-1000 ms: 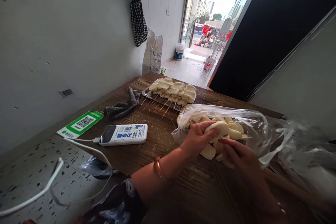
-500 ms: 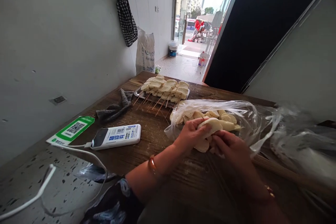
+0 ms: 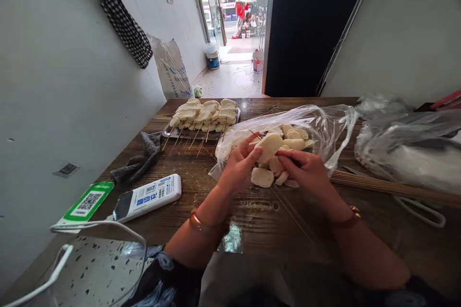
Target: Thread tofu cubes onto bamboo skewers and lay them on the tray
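Observation:
My left hand (image 3: 239, 160) holds a pale oval bread-like slice (image 3: 270, 146) upright between thumb and fingers, above an opened clear plastic bag (image 3: 234, 136). At the slice's right edge, my right hand (image 3: 304, 168) has thumb and forefinger pinched together; what lies between them is too small to make out. More pale slices (image 3: 262, 177) lie in the bag's mouth and just below my hands. A few thin skewers (image 3: 291, 211) rest on the wooden table (image 3: 201, 196) in front of me.
Skewered slices (image 3: 205, 114) are piled on a metal tray (image 3: 169, 133) at the back left. Nearer are a grey cloth (image 3: 139, 156), a white power bank (image 3: 154, 194) with a cable, and a green QR card (image 3: 90, 201). A skewer bundle (image 3: 389, 184) and plastic bags (image 3: 406, 139) lie right.
The view has swung right and levelled, so the surroundings sit further left. My hands stay at the slice, now held more upright; more loose slices show beneath them.

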`<state>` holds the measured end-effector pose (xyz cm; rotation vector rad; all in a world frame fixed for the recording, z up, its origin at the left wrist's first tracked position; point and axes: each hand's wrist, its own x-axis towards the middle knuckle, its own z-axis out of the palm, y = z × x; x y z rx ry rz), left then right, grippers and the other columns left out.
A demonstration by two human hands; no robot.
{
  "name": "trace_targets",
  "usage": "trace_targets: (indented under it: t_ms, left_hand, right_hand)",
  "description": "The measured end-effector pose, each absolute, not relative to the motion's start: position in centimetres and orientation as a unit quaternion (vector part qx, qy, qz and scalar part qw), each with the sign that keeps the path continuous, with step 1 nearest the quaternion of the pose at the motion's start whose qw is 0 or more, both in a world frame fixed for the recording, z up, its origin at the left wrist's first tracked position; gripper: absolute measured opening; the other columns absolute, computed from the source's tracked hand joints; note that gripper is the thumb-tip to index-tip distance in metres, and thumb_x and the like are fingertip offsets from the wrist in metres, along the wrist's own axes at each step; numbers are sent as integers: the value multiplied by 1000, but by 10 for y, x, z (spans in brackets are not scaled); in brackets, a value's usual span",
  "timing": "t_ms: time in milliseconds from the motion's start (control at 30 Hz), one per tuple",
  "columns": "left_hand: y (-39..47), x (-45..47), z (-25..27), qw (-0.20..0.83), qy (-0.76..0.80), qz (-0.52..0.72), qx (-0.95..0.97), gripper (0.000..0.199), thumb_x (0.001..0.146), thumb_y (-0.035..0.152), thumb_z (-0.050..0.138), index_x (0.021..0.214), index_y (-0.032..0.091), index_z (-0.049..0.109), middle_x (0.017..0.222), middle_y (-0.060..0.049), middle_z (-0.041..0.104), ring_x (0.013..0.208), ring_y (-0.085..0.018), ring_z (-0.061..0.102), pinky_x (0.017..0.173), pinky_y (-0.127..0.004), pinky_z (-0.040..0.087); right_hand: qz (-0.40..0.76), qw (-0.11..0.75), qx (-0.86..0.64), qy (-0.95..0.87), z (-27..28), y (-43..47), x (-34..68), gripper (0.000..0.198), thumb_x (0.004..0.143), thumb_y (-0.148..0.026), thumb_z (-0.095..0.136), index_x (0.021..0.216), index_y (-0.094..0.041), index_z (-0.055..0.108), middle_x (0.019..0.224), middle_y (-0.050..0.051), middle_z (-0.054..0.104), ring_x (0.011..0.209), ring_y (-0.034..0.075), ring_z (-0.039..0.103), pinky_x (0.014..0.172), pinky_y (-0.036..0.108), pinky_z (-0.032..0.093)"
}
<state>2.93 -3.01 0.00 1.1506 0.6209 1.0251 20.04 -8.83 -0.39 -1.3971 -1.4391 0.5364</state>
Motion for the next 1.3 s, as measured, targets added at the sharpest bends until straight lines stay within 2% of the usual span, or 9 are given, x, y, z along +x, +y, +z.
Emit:
trace_targets:
  t_ms: [133, 200, 333, 467, 667, 833, 967, 1167, 1300]
  left_hand:
    - [-17, 21, -2, 505, 355, 490, 615, 39, 81, 41, 67, 112, 16, 67, 101, -10, 70, 88, -19, 64, 78, -30, 49]
    - [-12, 19, -6, 404, 383, 468, 686, 31, 81, 35, 66, 107, 18, 69, 102, -10, 69, 93, -22, 62, 85, -34, 48]
    - [-8, 23, -18, 209, 413, 400, 791, 36, 75, 27, 69, 110, 19, 68, 114, -12, 65, 110, -30, 55, 102, -47, 39]
    - [-8, 28, -26, 156, 428, 362, 813, 30, 71, 24, 72, 100, 17, 68, 110, -13, 64, 106, -30, 56, 96, -46, 42]
    - [-13, 32, -19, 221, 392, 430, 783, 16, 68, 14, 70, 83, 18, 64, 99, -7, 65, 100, -23, 57, 89, -36, 44]
    - [-11, 27, -14, 434, 396, 462, 664, 18, 70, 24, 70, 82, 17, 60, 94, -4, 64, 79, -14, 57, 70, -26, 46]
    - [-5, 20, -9, 559, 357, 543, 516, 26, 67, 28, 75, 81, 16, 56, 79, 1, 60, 71, -9, 55, 66, -20, 44]
    - [-3, 7, 2, 690, 285, 548, 378, 42, 66, 30, 80, 94, 18, 52, 89, -3, 68, 75, -17, 68, 71, -31, 55]
    - [-1, 3, 4, 706, 262, 559, 347, 45, 68, 29, 81, 103, 14, 58, 95, -8, 71, 79, -17, 69, 71, -27, 56]
  right_hand:
    - [231, 568, -610, -503, 0, -87, 214, 32, 82, -39, 62, 99, -16, 76, 64, 1, 69, 55, 13, 60, 52, 23, 48]
    - [232, 596, -603, -477, 2, -86, 218, 33, 82, -39, 62, 99, -14, 75, 61, 0, 66, 49, 10, 53, 48, 22, 44]
    - [255, 617, -585, -460, 1, -86, 221, 34, 81, -40, 63, 101, -14, 74, 61, -1, 65, 47, 9, 49, 46, 22, 42]
    - [275, 619, -576, -458, 0, -85, 220, 34, 80, -39, 64, 101, -14, 74, 61, 0, 65, 49, 10, 50, 48, 22, 43]
    - [280, 619, -567, -466, 0, -83, 220, 34, 81, -39, 63, 101, -14, 74, 60, -1, 64, 47, 9, 48, 46, 22, 41]
    - [278, 615, -570, -468, 0, -82, 221, 34, 80, -41, 64, 98, -15, 75, 60, -1, 64, 49, 10, 51, 47, 22, 42]
    - [279, 606, -570, -480, -2, -83, 221, 36, 80, -43, 64, 99, -14, 75, 61, 0, 64, 49, 10, 50, 47, 22, 42]
    - [295, 505, -582, -565, -6, -87, 220, 34, 81, -42, 62, 99, -17, 77, 59, 0, 66, 46, 11, 52, 42, 22, 41]
    - [293, 456, -567, -620, -10, -88, 220, 32, 82, -40, 60, 99, -19, 77, 67, 3, 72, 56, 15, 62, 51, 25, 49]
